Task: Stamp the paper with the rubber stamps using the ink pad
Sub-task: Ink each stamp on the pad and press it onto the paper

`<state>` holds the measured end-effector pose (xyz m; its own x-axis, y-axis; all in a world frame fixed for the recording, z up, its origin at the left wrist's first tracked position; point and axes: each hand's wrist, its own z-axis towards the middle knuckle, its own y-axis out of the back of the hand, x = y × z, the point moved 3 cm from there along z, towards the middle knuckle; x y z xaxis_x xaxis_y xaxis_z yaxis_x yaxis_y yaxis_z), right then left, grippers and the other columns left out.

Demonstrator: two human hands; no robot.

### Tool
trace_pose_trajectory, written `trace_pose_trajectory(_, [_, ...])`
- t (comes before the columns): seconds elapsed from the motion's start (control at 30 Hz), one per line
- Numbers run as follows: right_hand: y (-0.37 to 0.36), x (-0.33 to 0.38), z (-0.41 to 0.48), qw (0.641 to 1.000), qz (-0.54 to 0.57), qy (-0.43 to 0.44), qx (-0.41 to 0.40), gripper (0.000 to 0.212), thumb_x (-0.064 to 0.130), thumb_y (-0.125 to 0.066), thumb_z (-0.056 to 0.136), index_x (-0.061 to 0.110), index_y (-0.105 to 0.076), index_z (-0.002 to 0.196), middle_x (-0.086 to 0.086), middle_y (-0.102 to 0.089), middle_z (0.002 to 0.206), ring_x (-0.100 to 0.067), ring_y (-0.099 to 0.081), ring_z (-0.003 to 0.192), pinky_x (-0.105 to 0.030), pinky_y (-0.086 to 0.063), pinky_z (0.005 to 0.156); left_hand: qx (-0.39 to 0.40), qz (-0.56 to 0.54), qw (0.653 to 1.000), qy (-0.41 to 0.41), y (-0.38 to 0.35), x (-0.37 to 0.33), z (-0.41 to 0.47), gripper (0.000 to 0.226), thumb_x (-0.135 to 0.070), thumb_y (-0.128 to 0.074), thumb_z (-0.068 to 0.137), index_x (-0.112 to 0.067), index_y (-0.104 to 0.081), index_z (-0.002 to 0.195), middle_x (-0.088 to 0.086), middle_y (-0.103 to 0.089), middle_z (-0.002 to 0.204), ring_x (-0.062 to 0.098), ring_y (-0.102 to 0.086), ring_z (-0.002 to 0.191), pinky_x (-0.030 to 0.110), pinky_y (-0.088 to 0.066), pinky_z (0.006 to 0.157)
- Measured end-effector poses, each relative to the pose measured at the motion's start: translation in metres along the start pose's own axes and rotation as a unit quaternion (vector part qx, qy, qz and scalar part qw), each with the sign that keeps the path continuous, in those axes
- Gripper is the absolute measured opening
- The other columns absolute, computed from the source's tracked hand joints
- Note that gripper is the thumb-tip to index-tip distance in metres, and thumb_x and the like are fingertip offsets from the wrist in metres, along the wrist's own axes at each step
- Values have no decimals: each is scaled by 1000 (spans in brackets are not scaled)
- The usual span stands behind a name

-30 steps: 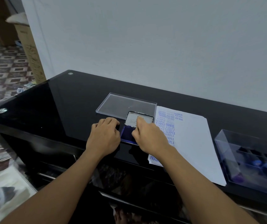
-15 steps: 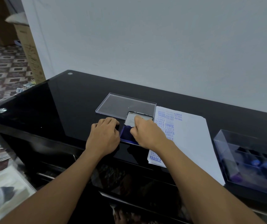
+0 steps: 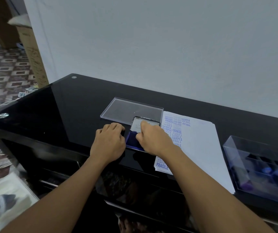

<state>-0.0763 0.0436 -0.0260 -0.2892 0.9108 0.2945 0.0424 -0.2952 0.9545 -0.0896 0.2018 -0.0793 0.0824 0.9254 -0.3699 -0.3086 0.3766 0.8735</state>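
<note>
The ink pad lies open on the black glass table, its blue pad facing up and its lid standing upright behind. My right hand hovers low over the pad with its fingers curled downward, as if round a small rubber stamp that the hand hides. My left hand rests on the table, curled fingertips against the pad's left edge. The white paper lies right of the pad, with blue prints such as SAMPLE, AMENDED and FRAGILE down its left side.
A clear flat lid lies behind the ink pad. At the far right stands a clear box with several dark stamps in compartments. The wall runs close behind the table. A cardboard box stands on the floor at the left.
My right hand has edged slightly left over the ink pad. My left hand has stayed in place.
</note>
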Motion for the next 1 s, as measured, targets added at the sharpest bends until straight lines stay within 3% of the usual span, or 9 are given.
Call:
trace_pose_trajectory(0.4, [-3, -2, -15, 999, 17, 20, -41, 17, 24, -41, 99, 15, -34, 86, -7, -50, 68, -25, -44, 58, -33, -31, 50, 2, 10, 1000, 0, 1, -1, -1, 29, -23, -40, 98, -24, -54, 123, -10, -54, 129, 13, -46, 121, 35, -31, 100])
trace_pose_trajectory(0.77, [3, 2, 1, 1000, -2, -5, 13, 18, 27, -42, 97, 17, -36, 83, -4, -45, 74, -21, -44, 61, -33, -31, 52, 6, 9, 1000, 1, 0, -1, -1, 29, -22, -40, 98, -25, -55, 124, -10, -53, 130, 13, -45, 122, 36, -31, 101])
trace_pose_trajectory(1.0, [1, -1, -9, 1000, 7, 4, -16, 17, 26, -41, 98, 15, -36, 86, -6, -48, 71, -24, -42, 59, -33, -29, 50, 6, 8, 1000, 2, 1, -1, -1, 31, -22, -40, 98, -24, -55, 125, -10, -52, 133, 12, -45, 124, 36, -30, 102])
